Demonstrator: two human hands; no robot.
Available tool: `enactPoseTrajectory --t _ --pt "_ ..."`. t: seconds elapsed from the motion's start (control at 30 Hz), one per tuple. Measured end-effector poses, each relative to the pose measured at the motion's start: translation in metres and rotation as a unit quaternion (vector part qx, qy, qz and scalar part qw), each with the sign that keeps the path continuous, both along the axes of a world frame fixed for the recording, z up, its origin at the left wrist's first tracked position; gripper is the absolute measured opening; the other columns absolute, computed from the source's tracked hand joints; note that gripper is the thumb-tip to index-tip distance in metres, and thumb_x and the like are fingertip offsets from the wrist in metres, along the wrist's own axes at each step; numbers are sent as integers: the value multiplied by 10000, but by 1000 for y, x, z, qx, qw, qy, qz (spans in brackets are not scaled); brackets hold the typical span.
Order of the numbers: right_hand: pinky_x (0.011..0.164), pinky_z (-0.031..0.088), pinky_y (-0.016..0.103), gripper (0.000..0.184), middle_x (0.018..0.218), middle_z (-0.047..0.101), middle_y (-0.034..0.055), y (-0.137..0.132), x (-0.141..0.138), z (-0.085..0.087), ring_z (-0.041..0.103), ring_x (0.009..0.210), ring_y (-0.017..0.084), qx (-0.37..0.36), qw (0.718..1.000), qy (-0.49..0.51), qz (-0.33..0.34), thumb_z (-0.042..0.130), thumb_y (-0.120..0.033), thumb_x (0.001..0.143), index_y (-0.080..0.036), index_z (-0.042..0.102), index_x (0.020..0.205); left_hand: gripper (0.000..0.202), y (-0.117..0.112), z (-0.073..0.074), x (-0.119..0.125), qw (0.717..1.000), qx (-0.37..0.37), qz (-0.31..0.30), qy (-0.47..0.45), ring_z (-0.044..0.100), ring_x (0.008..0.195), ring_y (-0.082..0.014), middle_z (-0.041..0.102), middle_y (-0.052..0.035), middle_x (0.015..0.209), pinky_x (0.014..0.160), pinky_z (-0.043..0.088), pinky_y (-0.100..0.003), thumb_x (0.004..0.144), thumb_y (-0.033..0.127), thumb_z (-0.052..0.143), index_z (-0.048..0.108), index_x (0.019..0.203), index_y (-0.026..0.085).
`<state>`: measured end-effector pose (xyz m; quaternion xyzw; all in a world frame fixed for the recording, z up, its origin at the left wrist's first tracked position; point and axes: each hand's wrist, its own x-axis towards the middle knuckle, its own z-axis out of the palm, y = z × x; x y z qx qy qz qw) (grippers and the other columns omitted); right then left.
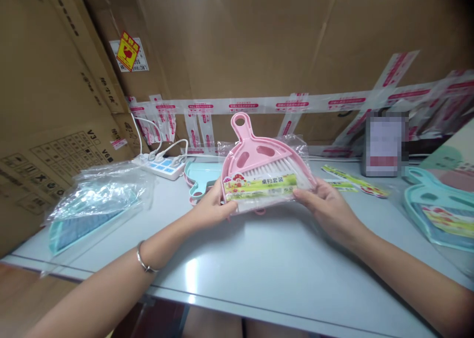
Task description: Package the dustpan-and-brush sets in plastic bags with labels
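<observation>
A pink dustpan and brush set [255,153] is held up above the table, its round-holed handle pointing upward. White bristles show behind a printed label card [264,186], and clear plastic wrap surrounds part of the set. My left hand [215,202] grips the lower left corner, thumb in front. On the lower right edge my right hand [326,202] is closed, its thumb pressing near the card's end. The far fingers of both hands are partly hidden behind the set. Behind my left hand lies a mint-green dustpan [203,175], partly covered.
A plastic-wrapped green dustpan [92,224] lies at the left of the table [259,274]. Another labelled green set [440,209] sits at the right. Behind are a power strip [163,166] with plugged cables, loose label cards [355,182], a phone-like device [385,145] and large cardboard boxes [237,47].
</observation>
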<state>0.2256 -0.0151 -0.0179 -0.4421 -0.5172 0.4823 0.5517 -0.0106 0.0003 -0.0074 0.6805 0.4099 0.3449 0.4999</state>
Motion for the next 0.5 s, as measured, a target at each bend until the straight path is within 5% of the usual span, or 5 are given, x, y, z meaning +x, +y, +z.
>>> enactPoseTrajectory --t 0.13,0.33,0.5 --pt "497 467 233 441 750 645 4 5 4 -6 560 559 119 -26 992 -100 -71 748 -447 634 -177 562 930 621 -8 3 5 998 -41 -46 -14 598 526 -128 648 -71 910 482 495 -255 783 281 568 261 1313 178" --pt "345 355 205 430 567 567 -32 7 7 7 447 384 79 7 993 -90 -81 643 -584 686 -183 529 791 638 -6 1 9 992 -90 -84 -41 647 552 -162 653 -39 712 496 494 -243 800 463 581 291 1280 161" --pt "328 303 214 464 514 536 -5 8 73 23 407 373 73 47 971 -86 -220 703 -601 604 -168 605 737 689 -5 3 7 993 -73 -79 -40 639 572 -128 683 -47 743 567 490 -243 824 512 531 250 1362 186"
